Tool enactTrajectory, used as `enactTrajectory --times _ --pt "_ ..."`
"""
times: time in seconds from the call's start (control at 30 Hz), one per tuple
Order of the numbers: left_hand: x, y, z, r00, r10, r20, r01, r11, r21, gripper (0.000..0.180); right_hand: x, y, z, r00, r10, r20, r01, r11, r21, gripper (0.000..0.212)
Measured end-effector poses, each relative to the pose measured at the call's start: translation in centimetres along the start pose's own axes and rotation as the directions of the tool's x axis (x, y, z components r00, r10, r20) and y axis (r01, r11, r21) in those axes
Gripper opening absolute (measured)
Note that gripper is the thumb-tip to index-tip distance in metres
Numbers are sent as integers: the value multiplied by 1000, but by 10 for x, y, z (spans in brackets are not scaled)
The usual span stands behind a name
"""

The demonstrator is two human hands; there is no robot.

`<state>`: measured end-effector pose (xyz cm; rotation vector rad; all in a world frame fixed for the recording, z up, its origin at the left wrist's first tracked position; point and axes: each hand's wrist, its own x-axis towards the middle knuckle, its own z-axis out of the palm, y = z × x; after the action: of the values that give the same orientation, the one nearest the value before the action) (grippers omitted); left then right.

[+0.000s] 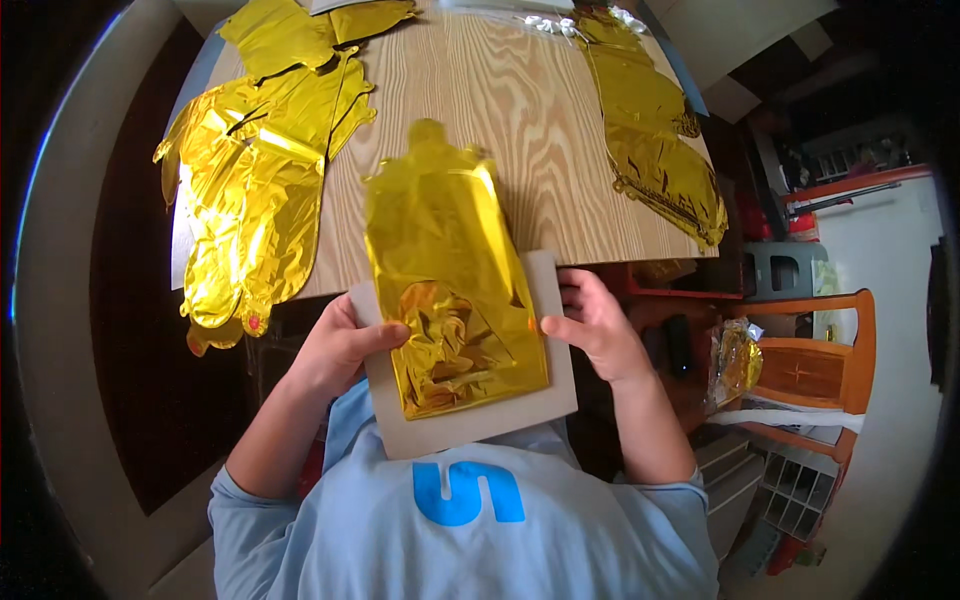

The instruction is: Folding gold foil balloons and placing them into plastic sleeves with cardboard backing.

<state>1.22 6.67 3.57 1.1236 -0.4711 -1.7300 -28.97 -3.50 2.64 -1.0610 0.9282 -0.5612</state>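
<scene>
Just off the table's near edge I hold a flat, stiff greyish card (562, 385) against my front. On top of it lies a flat gold foil balloon (440, 235), uninflated, with crumpled folds at its near end. Its far part reaches past the card over the tabletop and ends in a rounded tab. My left hand (345, 340) is closed on the left edge, its thumb pressing the foil, its fingers hidden beneath. My right hand (597, 328) grips the card's right edge, thumb on top beside the foil, fingers partly hidden behind.
Several shiny gold foil balloons (265, 180) lie heaped on the left of the wooden table (545, 150), some overhanging its front edge. Another gold foil stack (650, 120) runs along the right. Small white pieces (548, 25) sit at the back. A wooden chair (805, 375) stands right.
</scene>
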Motion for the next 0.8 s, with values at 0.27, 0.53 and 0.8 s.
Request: enactTrajectory --times 0.27,0.53,0.8 --pt "4 13 13 968 251 -9 -231 905 357 73 10 -12 20 993 -115 38 110 987 119 35" --pt "-10 10 14 767 604 216 -579 508 638 72 -8 -13 24 867 -499 15 489 844 -220 72" --pt "-33 46 19 867 397 300 -484 528 698 42 -29 -62 20 893 -367 261 450 765 -461 40"
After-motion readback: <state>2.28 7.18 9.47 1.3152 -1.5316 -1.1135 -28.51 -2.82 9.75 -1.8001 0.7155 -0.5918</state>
